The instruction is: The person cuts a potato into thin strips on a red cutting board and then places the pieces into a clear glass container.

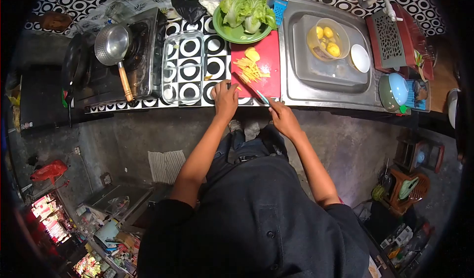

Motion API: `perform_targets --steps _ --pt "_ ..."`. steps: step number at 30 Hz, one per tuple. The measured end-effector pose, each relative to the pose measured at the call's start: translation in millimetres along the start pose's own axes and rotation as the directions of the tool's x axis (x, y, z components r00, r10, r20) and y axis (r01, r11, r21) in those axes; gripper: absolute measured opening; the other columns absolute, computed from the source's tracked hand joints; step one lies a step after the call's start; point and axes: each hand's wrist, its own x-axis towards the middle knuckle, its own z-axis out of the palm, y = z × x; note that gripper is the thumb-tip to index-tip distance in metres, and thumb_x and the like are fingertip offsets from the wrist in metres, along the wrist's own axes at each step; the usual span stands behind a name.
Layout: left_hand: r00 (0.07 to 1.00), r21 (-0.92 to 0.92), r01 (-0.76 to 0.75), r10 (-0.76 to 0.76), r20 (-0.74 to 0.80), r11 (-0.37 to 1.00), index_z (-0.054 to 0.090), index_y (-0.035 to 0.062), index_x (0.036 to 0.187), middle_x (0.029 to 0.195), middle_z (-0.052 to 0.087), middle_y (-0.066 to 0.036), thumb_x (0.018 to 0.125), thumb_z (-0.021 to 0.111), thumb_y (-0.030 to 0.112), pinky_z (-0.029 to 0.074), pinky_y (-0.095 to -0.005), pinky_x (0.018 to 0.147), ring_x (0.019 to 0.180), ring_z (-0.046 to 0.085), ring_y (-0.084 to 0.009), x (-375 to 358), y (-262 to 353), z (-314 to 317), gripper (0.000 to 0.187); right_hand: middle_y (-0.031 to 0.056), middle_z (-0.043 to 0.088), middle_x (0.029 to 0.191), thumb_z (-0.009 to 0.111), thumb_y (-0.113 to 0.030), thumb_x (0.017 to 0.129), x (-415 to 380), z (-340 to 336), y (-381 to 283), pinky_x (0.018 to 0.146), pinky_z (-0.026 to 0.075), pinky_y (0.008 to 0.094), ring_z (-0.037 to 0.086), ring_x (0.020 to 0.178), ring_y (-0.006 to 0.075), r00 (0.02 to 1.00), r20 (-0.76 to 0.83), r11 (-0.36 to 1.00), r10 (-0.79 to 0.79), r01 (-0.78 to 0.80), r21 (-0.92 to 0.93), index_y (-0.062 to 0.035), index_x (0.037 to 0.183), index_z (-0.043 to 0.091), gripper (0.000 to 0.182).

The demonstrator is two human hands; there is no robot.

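My right hand (282, 119) grips a knife (260, 97) by its light-blue handle, the blade slanting up and left over the red cutting board (270, 60). At the board's lower left, my left hand (225, 99) has its fingers curled down on a small yellow potato piece (239, 87), mostly hidden by the fingertips. Beyond the blade lies a heap of potato sticks (249, 69), with a peeled potato piece (252, 54) behind it. A green plate (232, 35) of leafy lettuce (249, 12) overlaps the board's far end.
To the left are a glass dish (168, 70) and a stove bearing a saucepan (112, 44). Right of the board, the sink (291, 87) holds a plastic bowl of potatoes (328, 39) and a small white bowl (360, 58). Stacked bowls (393, 92) stand at far right.
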Motion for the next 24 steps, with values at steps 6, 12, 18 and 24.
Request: perform_targets --steps 6,12,18,24 --pt "1.0 0.058 -0.007 0.005 0.029 0.998 0.072 0.0048 0.093 0.108 0.06 -0.011 0.083 0.077 0.017 0.037 -0.0494 0.101 0.111 0.053 -0.0309 17 1 -3 0.016 0.0242 0.064 0.096 0.058 -0.008 0.1 -5 1 2 0.083 0.05 0.051 0.064 0.093 0.0449 0.999 -0.047 1.0 0.013 -0.013 -0.008 -0.0066 0.145 0.056 0.045" --pt "0.996 0.14 0.049 -0.037 -0.086 0.989 0.068 0.0023 0.082 0.105 0.061 -0.013 0.083 0.075 0.021 0.036 -0.0508 0.1 0.11 0.053 -0.0328 10 8 6 0.02 0.0249 0.068 0.105 0.058 -0.01 0.1 -6 13 -13 0.088 0.051 0.0504 0.066 0.1 0.045 0.998 -0.018 0.998 0.064 -0.064 0.007 -0.0069 0.145 0.056 0.045" --pt "0.998 -0.007 0.052 -0.052 -0.044 0.999 0.069 0.0051 0.089 0.108 0.06 -0.012 0.084 0.074 0.018 0.037 -0.0506 0.1 0.113 0.053 -0.0329 2 4 7 0.015 0.0251 0.068 0.109 0.057 -0.01 0.101 -11 26 -14 0.089 0.051 0.051 0.065 0.102 0.0452 0.997 -0.049 0.998 0.057 -0.055 0.036 -0.0058 0.146 0.055 0.045" --pt "0.999 -0.056 -0.034 0.035 0.012 0.998 0.07 0.009 0.1 0.115 0.058 -0.01 0.084 0.075 0.013 0.037 -0.0494 0.099 0.116 0.051 -0.0323 2 -17 3 0.017 0.0253 0.066 0.103 0.056 -0.01 0.101 -21 39 -18 0.086 0.05 0.052 0.065 0.098 0.0458 0.992 -0.059 0.992 0.109 -0.105 0.07 -0.0053 0.146 0.055 0.045"
